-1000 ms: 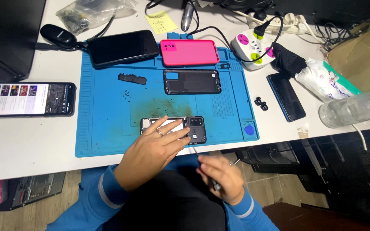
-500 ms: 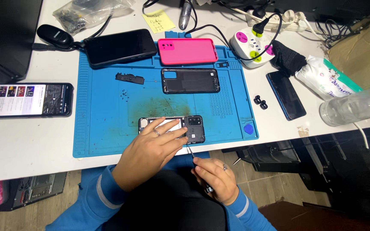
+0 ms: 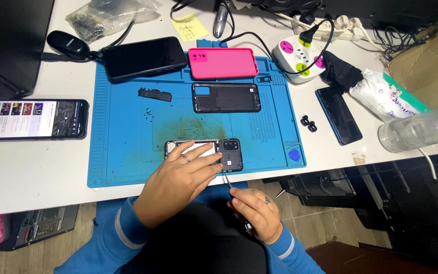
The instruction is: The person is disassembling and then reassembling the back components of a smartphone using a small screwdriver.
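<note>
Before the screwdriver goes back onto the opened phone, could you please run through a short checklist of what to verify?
1. Left hand holds the opened phone flat on the blue mat: ok.
2. Right hand grips the screwdriver: ok.
3. Screwdriver tip seated in a screw: cannot tell, too small.
4. Loose screws lie on the mat, away from the hands: ok.
5. Back cover set aside, apart from the phone: ok.
</note>
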